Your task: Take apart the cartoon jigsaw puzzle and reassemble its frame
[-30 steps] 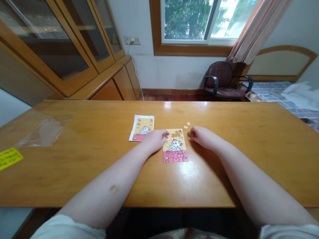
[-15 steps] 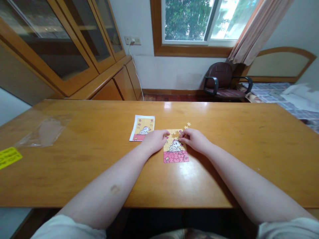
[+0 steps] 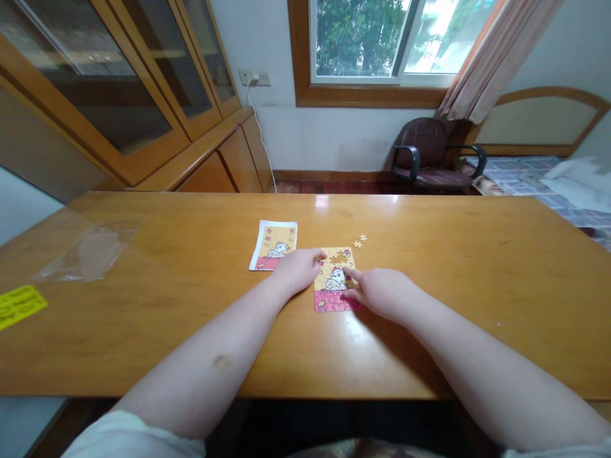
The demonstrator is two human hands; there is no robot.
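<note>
A yellow and pink jigsaw puzzle (image 3: 337, 281) with a white cartoon animal lies on the table, with a gap in its upper part. My left hand (image 3: 300, 270) rests at the puzzle's left edge, fingers apart and holding nothing. Over the right side of the puzzle is my right hand (image 3: 377, 289), its index finger and thumb spread, touching the surface with nothing between them. Two loose pieces (image 3: 360, 241) lie just beyond the puzzle's upper right corner. A printed picture card (image 3: 274, 244) with the same design lies left of the puzzle, behind my left hand.
The wooden table (image 3: 453, 254) carries a clear plastic bag (image 3: 93, 253) and a yellow label (image 3: 21, 305) at the left. Beyond it are a glass-door cabinet (image 3: 200, 152), a window, an office chair (image 3: 426, 152) and a bed (image 3: 539, 184).
My right hand has moved down from the puzzle's upper right to its lower right side, and its pinched fingers have spread. My left hand has stayed in place.
</note>
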